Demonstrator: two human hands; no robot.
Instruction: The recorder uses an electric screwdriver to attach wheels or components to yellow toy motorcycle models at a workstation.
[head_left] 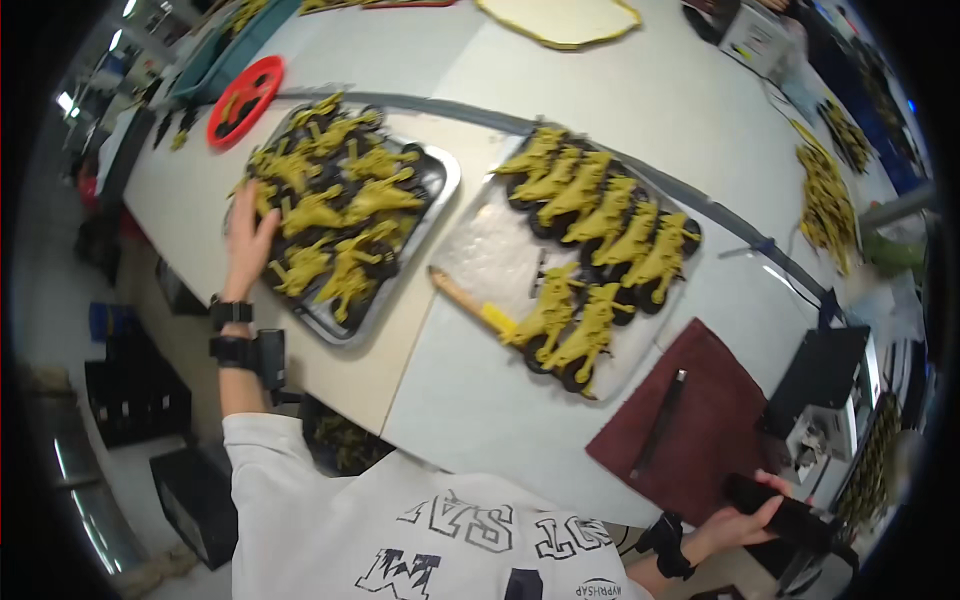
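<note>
Yellow wheeled pieces [382,198], crowded in left-side metal tray [447,180]; left hand [248,238], spread, at their left edge; right hand [745,523], closed round black object [800,524], beside maroon cloth [700,410]

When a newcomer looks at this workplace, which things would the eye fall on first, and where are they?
Probably the yellow wheeled pieces, crowded in the left tray by the left hand and lined up more neatly in the central tray. Next, the red dish at upper left would likely stand out. The dark red cloth at lower right, near the right hand, may also draw attention.
</note>
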